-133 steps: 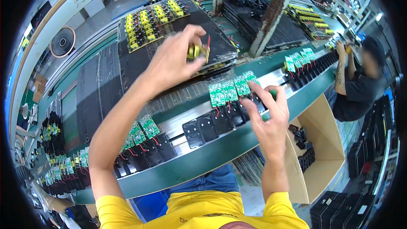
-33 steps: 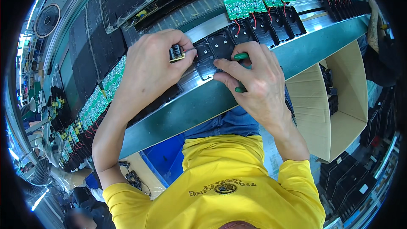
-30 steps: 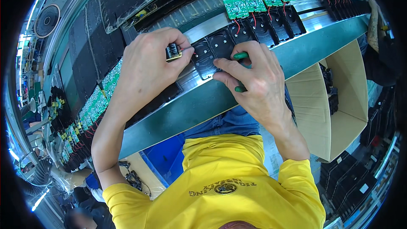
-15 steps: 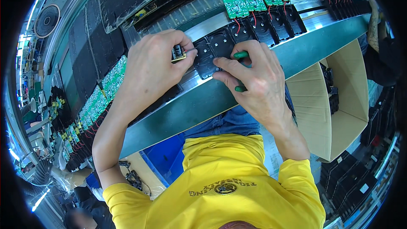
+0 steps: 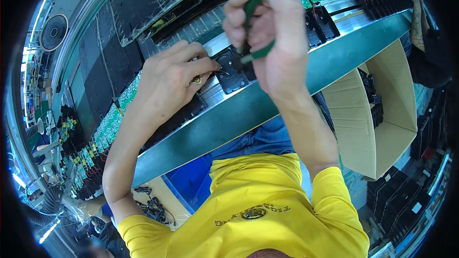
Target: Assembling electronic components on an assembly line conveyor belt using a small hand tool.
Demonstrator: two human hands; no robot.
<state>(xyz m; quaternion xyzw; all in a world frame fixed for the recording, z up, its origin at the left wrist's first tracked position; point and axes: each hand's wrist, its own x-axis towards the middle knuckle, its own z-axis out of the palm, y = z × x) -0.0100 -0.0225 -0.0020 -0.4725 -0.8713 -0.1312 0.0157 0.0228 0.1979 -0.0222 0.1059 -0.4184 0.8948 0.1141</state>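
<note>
Along the left side, can see green boards (image 5: 112,126) in a close row, perhaps lined up so for saving room. With the left hand (image 5: 174,74), pinches a small board (image 5: 196,80), mostly covered by the closed fingers; holds it low, just beside a black case (image 5: 232,74), probably for bringing the thin wire (image 5: 224,71) over it. Can find this case flat on the tabletop (image 5: 239,110), likely for firm support. With the right hand (image 5: 279,33), grasps a green-handled tool (image 5: 251,9) by its spread handles, tip toward the case; cannot tell if touching, because of blur. Farther right, can see other cases (image 5: 327,21) side by side and, below, an open cardboard box (image 5: 354,129), perhaps for easy reach.
</note>
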